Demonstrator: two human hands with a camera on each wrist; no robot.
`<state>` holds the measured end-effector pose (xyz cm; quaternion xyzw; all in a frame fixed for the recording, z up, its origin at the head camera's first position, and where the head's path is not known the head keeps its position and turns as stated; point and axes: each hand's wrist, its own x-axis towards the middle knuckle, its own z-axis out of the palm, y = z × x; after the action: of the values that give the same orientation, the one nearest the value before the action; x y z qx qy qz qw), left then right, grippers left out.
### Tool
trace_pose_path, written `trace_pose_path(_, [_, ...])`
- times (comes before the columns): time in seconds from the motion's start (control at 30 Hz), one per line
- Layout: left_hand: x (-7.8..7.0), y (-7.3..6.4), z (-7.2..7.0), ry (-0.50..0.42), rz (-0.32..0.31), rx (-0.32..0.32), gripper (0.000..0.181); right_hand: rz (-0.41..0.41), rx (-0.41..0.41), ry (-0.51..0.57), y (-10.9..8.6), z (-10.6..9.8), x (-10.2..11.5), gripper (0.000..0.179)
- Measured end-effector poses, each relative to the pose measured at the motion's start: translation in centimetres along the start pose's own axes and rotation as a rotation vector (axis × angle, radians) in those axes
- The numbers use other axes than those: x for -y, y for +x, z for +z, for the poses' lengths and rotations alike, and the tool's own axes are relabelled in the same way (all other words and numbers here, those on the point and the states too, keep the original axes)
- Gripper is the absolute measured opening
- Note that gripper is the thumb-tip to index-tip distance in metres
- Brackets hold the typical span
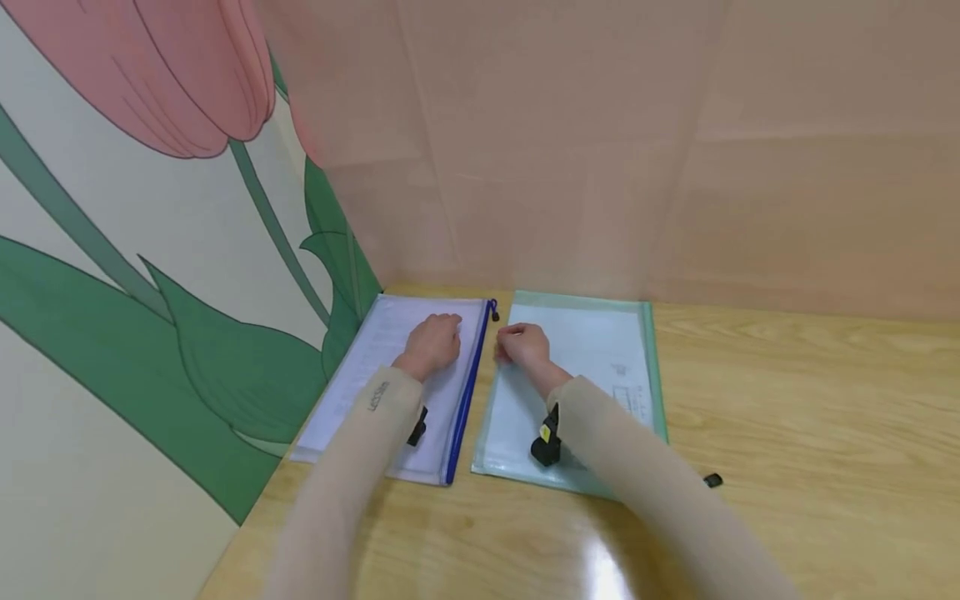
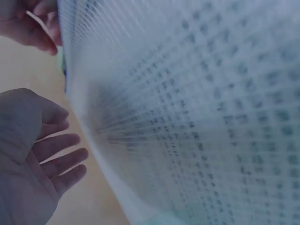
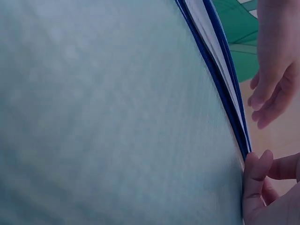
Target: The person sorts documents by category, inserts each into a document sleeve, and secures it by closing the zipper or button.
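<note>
My left hand is over a clear zip folder with a blue zip edge, papers inside. Its fingers are spread and relaxed, with nothing between them, beside the printed sheet in the left wrist view. The right hand is at the left side of a green-edged clear folder, near the blue zip edge. In the right wrist view its curled thumb and fingertips are right at the end of the blue edge; I cannot tell whether they pinch it. White paper shows between two blue strips there.
Both folders lie side by side on a wooden table. A black zip pull is at the blue zip's far end. Another small black piece lies right of the green-edged folder. A tulip-painted wall borders the left, a pinkish-brown backdrop the back.
</note>
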<state>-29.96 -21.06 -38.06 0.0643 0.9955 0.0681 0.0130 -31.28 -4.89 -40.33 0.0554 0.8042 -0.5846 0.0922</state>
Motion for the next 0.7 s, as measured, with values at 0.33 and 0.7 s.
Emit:
trace_pose_path(0.33, [-0.2, 1.6, 1.3, 0.096, 0.000, 0.064, 0.052, -0.078, -0.082, -0.101, 1.0, 0.4, 0.6, 0.029])
trace_pose_path(0.7, [-0.4, 1.9, 1.8, 0.117, -0.012, 0.149, 0.055, -0.101, -0.045, -0.235, 2.3, 1.1, 0.9, 0.042])
